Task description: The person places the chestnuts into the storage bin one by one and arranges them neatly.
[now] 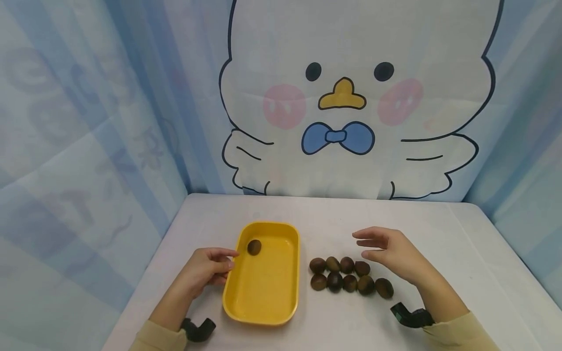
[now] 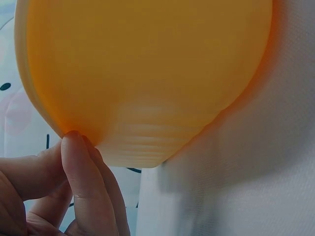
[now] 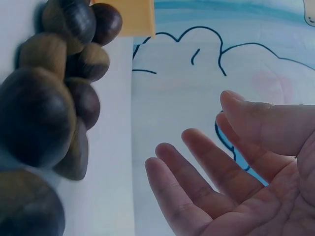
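A yellow plastic tray (image 1: 263, 292) lies on the table, with one brown chestnut (image 1: 254, 247) inside near its far left corner. My left hand (image 1: 203, 269) pinches the tray's left rim between thumb and fingers, and the left wrist view shows this grip close up on the yellow wall (image 2: 147, 73). To the tray's right sit several chestnuts (image 1: 334, 282) in two rough rows. My right hand (image 1: 392, 251) hovers just beyond their right end, fingers apart and relaxed. In the right wrist view its palm holds nothing, with the large dark chestnut (image 3: 37, 118) off to the left.
The white table (image 1: 439, 229) ends at a back curtain (image 1: 342, 170) with a cartoon bird printed on it. Blue curtains (image 1: 66, 146) hang along both sides. Black straps (image 1: 412, 317) are on both wrists.
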Tool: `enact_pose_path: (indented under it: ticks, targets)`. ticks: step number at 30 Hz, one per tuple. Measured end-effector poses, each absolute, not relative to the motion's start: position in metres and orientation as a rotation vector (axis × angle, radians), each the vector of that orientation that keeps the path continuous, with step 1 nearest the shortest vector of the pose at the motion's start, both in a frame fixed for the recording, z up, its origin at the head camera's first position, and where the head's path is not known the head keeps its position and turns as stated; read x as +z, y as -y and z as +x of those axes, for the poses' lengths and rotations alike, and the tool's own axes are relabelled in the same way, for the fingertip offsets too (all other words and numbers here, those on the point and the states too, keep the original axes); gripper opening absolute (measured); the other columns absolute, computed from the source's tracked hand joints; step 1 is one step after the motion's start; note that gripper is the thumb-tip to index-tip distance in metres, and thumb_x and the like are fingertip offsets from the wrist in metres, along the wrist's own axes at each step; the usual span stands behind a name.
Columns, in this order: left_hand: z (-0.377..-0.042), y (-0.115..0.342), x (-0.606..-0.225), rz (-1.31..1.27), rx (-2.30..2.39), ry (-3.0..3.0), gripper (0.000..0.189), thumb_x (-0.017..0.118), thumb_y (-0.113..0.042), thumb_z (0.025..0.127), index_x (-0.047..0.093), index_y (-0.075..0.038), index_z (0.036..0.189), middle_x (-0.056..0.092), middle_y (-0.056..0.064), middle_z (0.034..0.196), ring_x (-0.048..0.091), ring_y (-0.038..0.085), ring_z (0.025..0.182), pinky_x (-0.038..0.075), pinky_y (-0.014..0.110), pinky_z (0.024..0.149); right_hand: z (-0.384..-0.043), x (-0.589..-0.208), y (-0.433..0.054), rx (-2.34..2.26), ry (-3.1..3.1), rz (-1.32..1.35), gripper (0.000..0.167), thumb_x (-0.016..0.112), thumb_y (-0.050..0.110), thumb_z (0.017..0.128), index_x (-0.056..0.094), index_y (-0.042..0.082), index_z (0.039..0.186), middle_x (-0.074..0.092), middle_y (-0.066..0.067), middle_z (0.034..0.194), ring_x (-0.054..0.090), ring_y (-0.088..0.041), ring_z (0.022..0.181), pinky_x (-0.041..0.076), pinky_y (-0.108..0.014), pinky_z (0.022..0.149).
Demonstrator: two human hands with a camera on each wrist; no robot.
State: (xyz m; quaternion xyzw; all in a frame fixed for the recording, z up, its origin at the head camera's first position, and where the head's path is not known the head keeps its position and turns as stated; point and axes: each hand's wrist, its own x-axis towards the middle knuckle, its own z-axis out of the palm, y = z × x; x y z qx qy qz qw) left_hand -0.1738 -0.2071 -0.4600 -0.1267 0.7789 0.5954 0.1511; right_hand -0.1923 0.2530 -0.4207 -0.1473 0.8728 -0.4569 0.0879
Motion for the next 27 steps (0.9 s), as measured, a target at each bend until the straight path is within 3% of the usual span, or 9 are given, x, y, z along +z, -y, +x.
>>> enact_pose_path:
  ticks: [12,22,27]
  targets:
    - [-0.173,0.208,-0.458,-0.373,1.730,-2.224,0.032,0.076,-0.005,0.097,0.077,-0.004,0.129,0.075,0.008,0.091,0.066,0.015,0.066,0.062,0.025,0.060,-0.181,-0.434,-0.280,-1.256,-2.564,-0.292,0.051,0.077,0.014,0.098,0.062,0.000,0.144,0.066,-0.022,0.146,0.067,-0.043,0.133,0.065,-0.045,0.098]
    - [-0.174,0.208,-0.459,-0.373,1.727,-2.228,0.032,0.077,-0.006,0.097,0.077,-0.005,0.129,0.075,0.009,0.094,0.066,0.016,0.067,0.063,0.026,0.060,-0.178,-0.449,-0.294,-1.161,-2.496,-0.235,0.054,0.083,0.010,0.091,0.065,-0.003,0.139,0.074,-0.019,0.132,0.072,-0.036,0.121,0.063,-0.049,0.098]
    - [-0.174,0.209,-0.459,-0.370,1.734,-2.217,0.032,0.077,-0.006,0.097,0.077,-0.005,0.129,0.075,0.008,0.093,0.066,0.015,0.067,0.062,0.025,0.060,-0.175,-0.452,-0.298,-1.125,-2.472,-0.256,0.053,0.085,0.008,0.086,0.067,-0.002,0.135,0.076,-0.012,0.121,0.071,-0.027,0.112,0.061,-0.033,0.089]
